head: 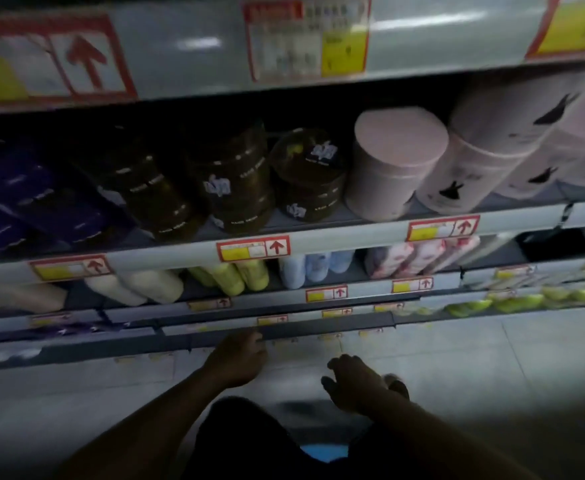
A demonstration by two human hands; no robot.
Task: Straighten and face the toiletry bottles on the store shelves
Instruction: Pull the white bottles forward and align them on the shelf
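Both forearms are bare, no sleeves showing, left hand point(239, 358) and right hand point(353, 382) ungloved; below the hands, dark clothing point(249, 445) covers the lap.

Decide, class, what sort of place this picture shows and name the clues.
Most likely a shop aisle: tiered shelves with red-and-yellow price tags along their edges, stocked with rows of matching pink bottles and dark bottles.

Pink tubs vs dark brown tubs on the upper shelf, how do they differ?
The pink tubs are pale, opaque, and stand right of centre; some carry black silhouette marks. The dark brown tubs look translucent, carry small white labels, and stand left of them. Both are lidded cylinders on one shelf; neither hand touches them.
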